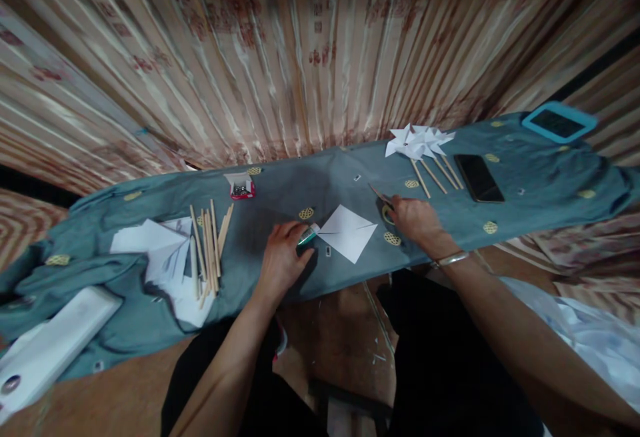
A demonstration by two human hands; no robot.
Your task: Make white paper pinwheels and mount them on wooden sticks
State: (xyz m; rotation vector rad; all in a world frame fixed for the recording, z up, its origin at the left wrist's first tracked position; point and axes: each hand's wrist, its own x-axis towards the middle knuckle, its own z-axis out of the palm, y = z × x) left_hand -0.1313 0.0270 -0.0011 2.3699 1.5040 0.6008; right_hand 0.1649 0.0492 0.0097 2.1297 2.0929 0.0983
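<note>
My left hand (284, 253) is closed around a small green tube with a white cap (307, 235), which lies close to the left corner of a square of white paper (349, 240). The paper is turned like a diamond, with slits running in from its left and right corners. To the right of it, my right hand (415, 220) grips scissors (381, 193), their blades pointing away and to the left. Beyond that hand, several white paper pinwheels (417, 141) on sticks lie together.
A red box of small metal pieces (243, 189) stands at the back left. Wooden sticks (213, 243) and white paper sheets (160, 243) lie left. A phone (479, 178), a blue-framed tablet (560, 122) and a white case (60, 343) also rest on the grey-green cloth (350, 170).
</note>
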